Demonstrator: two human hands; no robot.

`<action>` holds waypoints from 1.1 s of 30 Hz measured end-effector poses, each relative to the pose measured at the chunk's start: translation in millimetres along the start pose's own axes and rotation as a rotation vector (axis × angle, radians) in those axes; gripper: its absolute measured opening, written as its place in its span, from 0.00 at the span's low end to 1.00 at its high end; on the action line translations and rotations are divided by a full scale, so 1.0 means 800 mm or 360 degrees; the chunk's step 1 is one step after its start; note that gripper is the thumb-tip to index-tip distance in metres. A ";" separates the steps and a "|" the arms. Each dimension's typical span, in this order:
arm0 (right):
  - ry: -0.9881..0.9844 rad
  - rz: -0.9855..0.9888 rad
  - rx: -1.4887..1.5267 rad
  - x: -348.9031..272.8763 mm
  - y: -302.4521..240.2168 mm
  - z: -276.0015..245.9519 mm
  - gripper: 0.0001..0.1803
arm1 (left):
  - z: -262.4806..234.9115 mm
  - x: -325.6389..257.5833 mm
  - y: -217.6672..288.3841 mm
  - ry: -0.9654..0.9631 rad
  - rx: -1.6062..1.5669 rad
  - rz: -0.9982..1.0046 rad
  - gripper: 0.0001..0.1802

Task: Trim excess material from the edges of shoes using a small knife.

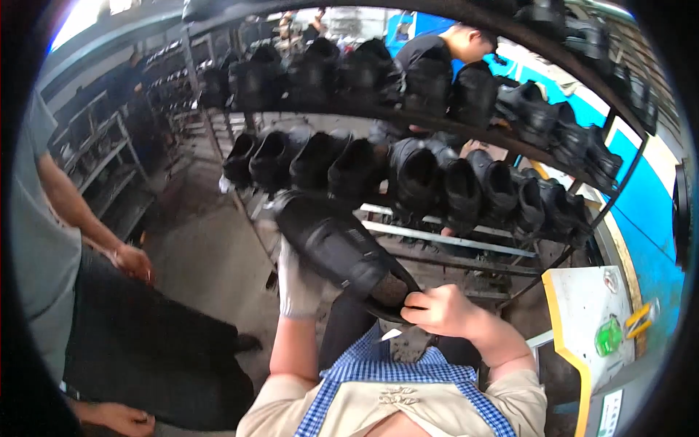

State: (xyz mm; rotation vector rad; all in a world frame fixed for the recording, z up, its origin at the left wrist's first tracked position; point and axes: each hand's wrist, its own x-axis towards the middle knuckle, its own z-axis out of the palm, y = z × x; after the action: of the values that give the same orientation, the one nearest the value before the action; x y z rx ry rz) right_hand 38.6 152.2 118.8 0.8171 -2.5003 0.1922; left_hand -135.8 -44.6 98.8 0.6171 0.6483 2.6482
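A black shoe (331, 244) is tilted in front of me, its toe pointing up and left and its opening toward me. My left hand (298, 284), in a pale glove, supports it from below near the front; the fingers are mostly hidden behind the shoe. My right hand (439, 309) is bare and closed on the rim of the shoe's heel, thumb and fingers pinching the edge. A light-coloured insole (389, 290) shows inside. Just beyond the toe, more black shoes (353, 166) stand in a row on the rack.
A metal rack (306, 109) with rows of black shoes curves across the front. To my left stands a person in a grey shirt (47, 240), hands low. Another person (437, 51) is behind the rack. At right, a white surface with a yellow edge (557, 320) holds a green item (607, 336).
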 end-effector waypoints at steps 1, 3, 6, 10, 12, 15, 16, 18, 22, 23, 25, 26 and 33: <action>-0.0051 0.0049 0.0035 -0.017 -0.005 0.025 0.11 | -0.009 0.012 -0.006 0.0163 0.0218 0.0013 0.35; -0.0242 0.0198 0.0000 -0.040 -0.017 0.061 0.17 | -0.013 0.016 -0.019 0.0354 0.0637 0.0161 0.31; -0.0131 0.0307 0.0614 -0.056 -0.018 0.062 0.20 | 0.004 -0.001 -0.029 0.0187 0.0596 0.0181 0.33; 0.0157 0.0505 0.1139 -0.083 0.006 0.034 0.13 | 0.017 -0.007 -0.028 -0.0130 0.0785 0.0066 0.36; 0.0364 0.0712 0.0857 -0.078 0.013 0.011 0.10 | 0.021 -0.012 -0.029 -0.0263 0.0920 -0.0080 0.37; 0.0648 0.0812 0.0752 -0.047 0.017 -0.015 0.09 | 0.033 -0.024 -0.033 -0.0459 0.1084 -0.0370 0.39; 0.0632 0.0880 0.0737 -0.039 0.018 -0.021 0.11 | 0.033 -0.031 -0.037 -0.0457 0.1067 -0.0430 0.39; 0.0647 0.0820 0.0809 -0.025 0.020 -0.026 0.10 | 0.035 -0.041 -0.042 -0.0472 0.1051 -0.0512 0.39; 0.0695 0.0838 0.0807 -0.032 0.020 -0.001 0.09 | 0.010 -0.039 -0.048 -0.0333 0.1036 -0.0063 0.38; 0.0727 0.0814 0.0736 -0.033 0.020 0.014 0.09 | -0.007 -0.036 -0.042 -0.0188 0.0948 0.0104 0.38; 0.0718 0.0848 0.0782 -0.065 0.017 0.048 0.12 | -0.021 -0.029 -0.032 0.0290 0.0149 -0.0126 0.35; 0.0640 0.0800 0.0866 -0.083 0.014 0.073 0.19 | -0.028 -0.023 -0.024 0.0392 0.0082 -0.0100 0.36; 0.0900 0.0589 0.0727 -0.064 -0.022 0.096 0.52 | -0.087 -0.009 -0.057 0.0637 -0.0267 -0.0332 0.31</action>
State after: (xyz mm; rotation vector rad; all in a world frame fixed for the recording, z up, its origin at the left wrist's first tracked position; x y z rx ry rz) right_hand 52.9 143.0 26.4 0.3698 -2.0534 1.0006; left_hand -153.0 -33.9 17.8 -0.0324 0.5511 2.6063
